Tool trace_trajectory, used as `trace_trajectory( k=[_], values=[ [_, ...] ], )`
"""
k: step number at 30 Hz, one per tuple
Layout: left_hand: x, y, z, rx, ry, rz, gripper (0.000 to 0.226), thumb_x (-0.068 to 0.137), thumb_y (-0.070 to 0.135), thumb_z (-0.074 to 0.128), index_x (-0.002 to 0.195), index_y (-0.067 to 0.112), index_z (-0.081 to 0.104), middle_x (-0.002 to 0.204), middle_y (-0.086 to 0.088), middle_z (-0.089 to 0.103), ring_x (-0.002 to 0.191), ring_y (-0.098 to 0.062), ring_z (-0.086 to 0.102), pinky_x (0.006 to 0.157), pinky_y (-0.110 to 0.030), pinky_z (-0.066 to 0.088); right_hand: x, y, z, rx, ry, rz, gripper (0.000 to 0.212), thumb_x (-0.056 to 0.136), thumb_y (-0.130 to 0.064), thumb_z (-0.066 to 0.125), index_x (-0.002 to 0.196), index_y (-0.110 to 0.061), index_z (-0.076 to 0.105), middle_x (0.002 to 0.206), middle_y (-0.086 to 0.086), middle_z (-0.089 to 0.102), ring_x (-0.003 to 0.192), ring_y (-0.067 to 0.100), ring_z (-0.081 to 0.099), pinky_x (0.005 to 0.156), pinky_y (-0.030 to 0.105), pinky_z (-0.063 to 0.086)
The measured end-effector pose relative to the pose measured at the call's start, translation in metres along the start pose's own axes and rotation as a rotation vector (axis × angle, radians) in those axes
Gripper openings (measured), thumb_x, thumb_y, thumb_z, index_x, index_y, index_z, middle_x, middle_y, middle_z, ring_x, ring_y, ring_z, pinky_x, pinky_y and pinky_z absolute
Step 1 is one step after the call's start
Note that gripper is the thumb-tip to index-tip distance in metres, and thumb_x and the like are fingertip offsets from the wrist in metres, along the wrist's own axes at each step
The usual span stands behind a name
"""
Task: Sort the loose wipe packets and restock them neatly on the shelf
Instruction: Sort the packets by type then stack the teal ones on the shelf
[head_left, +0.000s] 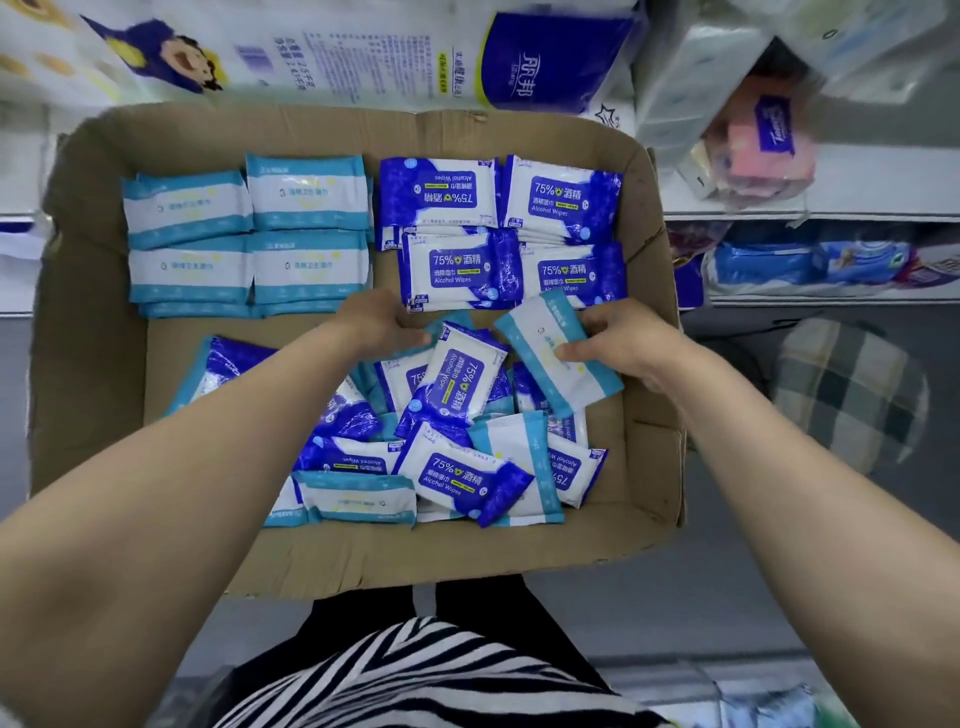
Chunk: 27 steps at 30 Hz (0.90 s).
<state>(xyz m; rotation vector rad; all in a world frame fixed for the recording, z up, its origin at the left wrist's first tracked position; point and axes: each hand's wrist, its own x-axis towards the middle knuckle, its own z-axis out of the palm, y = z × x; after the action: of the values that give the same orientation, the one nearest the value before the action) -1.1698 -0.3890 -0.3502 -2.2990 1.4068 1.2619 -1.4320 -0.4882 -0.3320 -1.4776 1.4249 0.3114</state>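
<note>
R hand (618, 345) grips teal packet (558, 358); L hand (376, 322) in pile (441, 441).

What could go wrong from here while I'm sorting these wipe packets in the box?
1. The teal packet in your right hand could land on the dark blue alcohol-wipe stacks right beside it; the teal stacks sit far left.
2. Your left hand digging into the loose pile may nudge the nearest dark blue stack out of line.
</note>
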Motion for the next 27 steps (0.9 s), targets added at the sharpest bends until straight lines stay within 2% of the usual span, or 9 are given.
trace_trajectory(
  k=[3,7,11,13,17,19,21,24,27],
  values=[
    [0.000,0.000,0.001,-0.057,-0.010,-0.004,0.035,0.086,0.045,0.067,0.104,0.015,0.073,0.106,-0.001,0.066,0.102,-0.020,0.058,0.082,-0.030,0.046,-0.002,-0.011,-0.003,0.048,0.048,-0.048,0.025,0.078,-0.021,0.082,0.099,-0.020,0.070,0.098,0.001,0.073,0.089,0.020,0.071,0.087,0.043,0.058],
    [-0.003,-0.016,-0.018,-0.359,0.091,-0.004,0.019,0.078,0.033,0.078,0.079,0.018,0.067,0.078,0.005,0.061,0.081,-0.015,0.056,0.065,-0.026,0.038,-0.004,-0.027,-0.002,0.140,0.047,-0.091,0.028,0.079,-0.023,0.082,0.104,-0.022,0.070,0.102,-0.001,0.073,0.092,0.017,0.071,0.088,0.043,0.057],
    [-0.012,-0.045,-0.053,-0.527,0.131,-0.013,0.015,0.079,0.028,0.079,0.081,0.016,0.069,0.082,-0.001,0.066,0.076,-0.015,0.057,0.064,-0.025,0.041,-0.001,-0.049,0.005,0.181,0.053,-0.150,0.025,0.080,-0.023,0.081,0.102,-0.023,0.069,0.105,-0.002,0.072,0.095,0.016,0.069,0.091,0.042,0.056],
    [-0.019,-0.060,-0.067,-0.494,0.130,-0.011,0.015,0.079,0.031,0.078,0.082,0.018,0.069,0.083,0.000,0.065,0.079,-0.015,0.057,0.066,-0.025,0.041,0.001,-0.063,0.011,0.170,0.058,-0.181,0.024,0.081,-0.023,0.080,0.103,-0.022,0.068,0.107,0.000,0.071,0.098,0.017,0.067,0.093,0.042,0.055],
    [-0.041,-0.085,-0.081,-0.221,0.224,-0.002,0.020,0.076,0.037,0.079,0.086,0.023,0.069,0.092,0.001,0.069,0.086,-0.016,0.060,0.072,-0.027,0.040,0.004,-0.088,0.030,0.156,0.026,-0.222,0.030,0.081,-0.024,0.079,0.109,-0.018,0.069,0.108,-0.001,0.071,0.098,0.017,0.068,0.093,0.043,0.055],
    [-0.055,-0.091,-0.082,-0.124,0.025,0.035,0.024,0.077,0.044,0.076,0.088,0.023,0.072,0.095,0.002,0.071,0.088,-0.016,0.062,0.078,-0.031,0.046,0.004,-0.100,0.039,0.127,-0.004,-0.233,0.032,0.082,-0.023,0.079,0.112,-0.017,0.069,0.107,-0.002,0.071,0.098,0.017,0.068,0.092,0.041,0.055],
    [-0.065,-0.097,-0.076,-0.150,-0.156,0.003,0.038,0.077,0.056,0.069,0.093,0.022,0.073,0.097,0.003,0.071,0.092,-0.018,0.064,0.087,-0.037,0.051,0.004,-0.109,0.048,0.115,-0.031,-0.244,0.031,0.083,-0.021,0.078,0.112,-0.016,0.068,0.105,-0.002,0.071,0.093,0.014,0.068,0.085,0.035,0.057],
    [-0.064,-0.110,-0.061,-0.249,0.012,-0.020,0.039,0.084,0.055,0.064,0.102,0.021,0.073,0.105,0.002,0.070,0.101,-0.019,0.062,0.096,-0.038,0.048,0.002,-0.120,0.059,0.120,-0.061,-0.251,0.027,0.083,-0.018,0.078,0.108,-0.017,0.069,0.097,-0.005,0.071,0.083,0.010,0.067,0.067,0.022,0.053],
    [-0.056,-0.117,-0.040,-0.273,0.103,0.004,0.030,0.088,0.044,0.066,0.107,0.022,0.072,0.108,0.006,0.068,0.105,-0.013,0.059,0.093,-0.030,0.046,0.005,-0.123,0.066,0.090,-0.065,-0.232,0.029,0.080,-0.021,0.081,0.107,-0.019,0.071,0.096,-0.005,0.072,0.087,0.015,0.070,0.076,0.031,0.058]
  ],
)
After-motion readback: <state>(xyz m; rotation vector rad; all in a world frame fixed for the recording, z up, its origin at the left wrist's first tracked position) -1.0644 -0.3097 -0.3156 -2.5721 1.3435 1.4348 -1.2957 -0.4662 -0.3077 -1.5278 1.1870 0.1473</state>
